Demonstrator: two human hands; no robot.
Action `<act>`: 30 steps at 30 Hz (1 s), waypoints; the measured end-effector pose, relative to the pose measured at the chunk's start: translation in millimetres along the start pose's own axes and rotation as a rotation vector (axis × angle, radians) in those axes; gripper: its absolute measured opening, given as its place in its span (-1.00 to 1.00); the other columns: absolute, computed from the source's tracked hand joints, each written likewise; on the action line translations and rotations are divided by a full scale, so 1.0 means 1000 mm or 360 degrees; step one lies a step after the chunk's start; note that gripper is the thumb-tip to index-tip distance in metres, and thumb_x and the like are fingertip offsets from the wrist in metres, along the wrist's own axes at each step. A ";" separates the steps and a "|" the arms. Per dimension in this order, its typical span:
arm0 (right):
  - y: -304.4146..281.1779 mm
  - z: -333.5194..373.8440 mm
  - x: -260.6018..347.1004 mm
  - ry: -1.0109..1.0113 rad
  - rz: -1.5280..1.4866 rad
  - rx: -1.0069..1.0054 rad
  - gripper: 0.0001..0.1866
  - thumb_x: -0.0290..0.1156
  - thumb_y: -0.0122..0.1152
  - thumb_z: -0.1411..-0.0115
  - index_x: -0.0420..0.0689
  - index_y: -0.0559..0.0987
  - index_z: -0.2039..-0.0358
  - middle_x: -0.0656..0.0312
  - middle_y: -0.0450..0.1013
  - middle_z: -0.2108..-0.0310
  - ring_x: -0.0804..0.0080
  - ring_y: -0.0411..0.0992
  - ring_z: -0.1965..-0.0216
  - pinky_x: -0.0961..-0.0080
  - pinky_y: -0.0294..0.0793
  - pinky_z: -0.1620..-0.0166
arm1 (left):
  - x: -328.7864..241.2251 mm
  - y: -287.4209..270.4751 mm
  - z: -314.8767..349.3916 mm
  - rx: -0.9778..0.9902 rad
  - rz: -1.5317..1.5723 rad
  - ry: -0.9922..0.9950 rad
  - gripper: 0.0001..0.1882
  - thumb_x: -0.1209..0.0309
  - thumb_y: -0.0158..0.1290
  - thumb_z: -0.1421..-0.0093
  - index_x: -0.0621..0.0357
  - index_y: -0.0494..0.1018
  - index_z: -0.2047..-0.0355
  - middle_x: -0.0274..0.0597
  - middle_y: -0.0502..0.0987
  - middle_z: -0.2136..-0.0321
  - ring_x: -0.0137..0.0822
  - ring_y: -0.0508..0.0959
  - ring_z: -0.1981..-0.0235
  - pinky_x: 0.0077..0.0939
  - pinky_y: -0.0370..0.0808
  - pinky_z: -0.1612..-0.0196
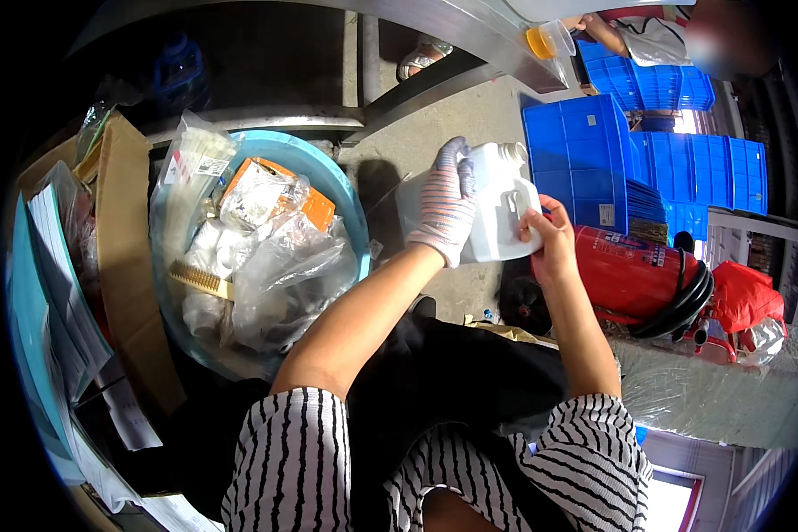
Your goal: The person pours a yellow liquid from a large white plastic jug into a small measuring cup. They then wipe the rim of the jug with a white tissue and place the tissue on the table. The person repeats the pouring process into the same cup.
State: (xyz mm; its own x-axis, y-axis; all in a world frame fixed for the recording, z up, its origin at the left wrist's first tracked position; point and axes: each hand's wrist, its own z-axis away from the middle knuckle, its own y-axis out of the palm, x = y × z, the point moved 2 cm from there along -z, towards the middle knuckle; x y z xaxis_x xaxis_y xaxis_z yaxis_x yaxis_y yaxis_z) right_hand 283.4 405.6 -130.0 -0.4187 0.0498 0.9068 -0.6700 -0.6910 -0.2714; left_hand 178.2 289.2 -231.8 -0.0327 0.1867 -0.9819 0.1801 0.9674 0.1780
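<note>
Two hands are holding one white plastic jug (501, 208) up at chest height, near twelve o'clock. Gloved, the left hand (445, 206) is wrapping its grip around the jug's body, seemingly steadying it, while the bare right hand (551, 244) is pinching its lower corner. One blue basin (346, 191) of bagged goods is sitting at nine o'clock; one red fire extinguisher (629, 270) is lying at three o'clock.

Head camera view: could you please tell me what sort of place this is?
Probably a workshop or packing area: stacked blue plastic crates, a blue basin of bagged parts, and a red fire extinguisher lying beside a metal bench frame.
</note>
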 end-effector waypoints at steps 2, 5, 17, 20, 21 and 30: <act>0.008 -0.003 -0.013 0.0002 0.0024 0.0027 -0.68 -0.58 0.14 -0.14 -0.19 0.34 0.09 0.15 0.42 0.50 0.45 0.35 0.51 0.51 0.35 0.32 | -0.013 -0.006 -0.002 0.0103 -0.0109 0.0006 -0.70 0.38 -0.10 -0.30 0.02 0.32 -0.04 0.00 0.58 0.30 0.01 0.59 0.29 -0.22 0.51 0.23; 0.010 -0.014 -0.039 0.0050 -0.0097 0.0070 -0.64 -0.59 0.21 -0.12 -0.16 0.35 0.08 0.13 0.48 0.46 0.43 0.40 0.48 0.49 0.40 0.35 | -0.012 -0.002 -0.003 0.0165 0.0145 0.0116 -0.69 0.41 -0.08 -0.27 0.10 0.33 -0.03 0.09 0.55 0.24 0.07 0.55 0.21 -0.13 0.46 0.14; 0.007 0.006 -0.070 0.0314 0.0234 0.0230 -0.58 -0.62 0.11 -0.15 -0.18 0.33 -0.05 0.21 0.49 0.23 0.48 0.45 0.28 0.54 0.40 0.19 | -0.034 0.013 0.003 0.0644 0.0085 0.0344 -0.67 0.47 -0.02 -0.22 0.09 0.37 -0.02 -0.05 0.58 0.24 -0.05 0.60 0.27 -0.27 0.53 0.23; -0.003 0.002 -0.043 0.0384 0.0741 0.0261 -0.57 -0.65 0.05 -0.13 -0.22 0.40 -0.05 0.20 0.46 0.06 0.39 0.44 0.08 0.50 0.40 0.02 | -0.052 0.018 0.006 0.0706 0.0236 0.0325 -0.66 0.47 -0.01 -0.19 0.08 0.38 0.00 -0.06 0.56 0.38 -0.05 0.56 0.38 -0.22 0.48 0.32; -0.005 0.000 -0.031 0.0245 0.0834 0.0219 -0.60 -0.64 0.07 -0.13 -0.23 0.41 -0.02 0.20 0.47 0.07 0.40 0.44 0.08 0.49 0.41 0.03 | -0.057 0.015 0.005 0.0578 0.0181 0.0584 -0.66 0.47 -0.02 -0.19 0.08 0.38 0.00 -0.06 0.54 0.41 -0.04 0.54 0.40 -0.19 0.47 0.33; 0.040 -0.014 0.103 -0.1134 0.0516 -0.0171 -0.73 -0.46 0.25 -0.13 -0.17 0.52 0.13 0.31 0.42 0.27 0.57 0.36 0.19 0.62 0.34 0.11 | -0.080 -0.003 -0.003 0.0427 0.0070 0.0520 -0.71 0.43 -0.03 -0.25 -0.04 0.38 0.00 -0.12 0.50 0.58 -0.12 0.54 0.55 -0.30 0.45 0.44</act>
State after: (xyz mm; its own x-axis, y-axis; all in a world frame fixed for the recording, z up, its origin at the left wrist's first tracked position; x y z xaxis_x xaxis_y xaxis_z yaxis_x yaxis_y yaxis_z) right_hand 204.9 393.3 -52.3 -0.1340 -0.6410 0.7557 -0.6525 -0.5169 -0.5541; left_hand 177.5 271.8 -153.7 -0.3212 0.3129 -0.8938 0.4364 0.8866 0.1536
